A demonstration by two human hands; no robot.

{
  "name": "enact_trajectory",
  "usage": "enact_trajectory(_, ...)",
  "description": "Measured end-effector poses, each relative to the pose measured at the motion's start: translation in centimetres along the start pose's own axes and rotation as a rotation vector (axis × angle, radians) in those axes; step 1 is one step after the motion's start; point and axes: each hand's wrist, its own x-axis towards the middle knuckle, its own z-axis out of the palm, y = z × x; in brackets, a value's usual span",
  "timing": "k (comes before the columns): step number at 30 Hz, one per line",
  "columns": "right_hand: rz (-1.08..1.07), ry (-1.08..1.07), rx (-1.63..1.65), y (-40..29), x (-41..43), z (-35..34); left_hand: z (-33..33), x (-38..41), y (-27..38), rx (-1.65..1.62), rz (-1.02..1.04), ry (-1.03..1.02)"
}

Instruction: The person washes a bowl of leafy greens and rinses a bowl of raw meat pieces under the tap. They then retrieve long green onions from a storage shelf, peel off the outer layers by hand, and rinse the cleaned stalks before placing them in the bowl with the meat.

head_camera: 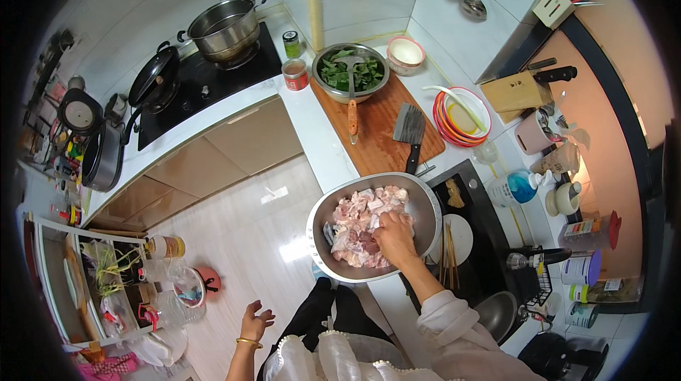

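Observation:
A large stainless steel basin [425, 210] filled with cut pieces of raw meat [362, 210] sits at the counter's edge beside the sink. Into the meat reaches my right hand [395, 237], its fingertips among the pieces; whether they grip one cannot be told. My left hand [256, 321] is raised over the floor at lower left, fingers apart and empty, a gold bangle on the wrist. Beyond the basin, a cleaver [409, 128] lies on a wooden cutting board [367, 152]. A metal bowl of leafy greens [348, 75] stands at the board's far end with a slotted turner [352, 109] across it.
The black sink [481, 242] holds a white plate [458, 237] with chopsticks and a metal wok or bowl [496, 317]. Stacked colored plates [462, 133] stand right of the board. A steel pot [226, 32] and a lidded pan [154, 80] rest on the stove. A storage rack [74, 280] stands at left.

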Motion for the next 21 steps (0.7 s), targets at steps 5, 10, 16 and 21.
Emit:
enact_trajectory(5, 0.024, 0.031, 0.095, -0.4, 0.1, -1.1, 0.5, -0.8, 0.2, -0.055, 0.042, 0.026)
enact_trajectory(10, -0.028, 0.048, 0.086, 0.1, 0.0, 0.0, 1.0, -1.2, 0.3, -0.042, 0.051, 0.016)
enact_trajectory(16, -0.018, 0.009, 0.113, 0.0, 0.1, -0.5, 1.0, -1.8, -0.2, -0.032, 0.057, 0.035)
enact_trajectory(21, -0.042, 0.030, 0.130, -0.1, 0.1, -0.7, 1.1, -1.9, -0.1, -0.027, 0.066, 0.026)
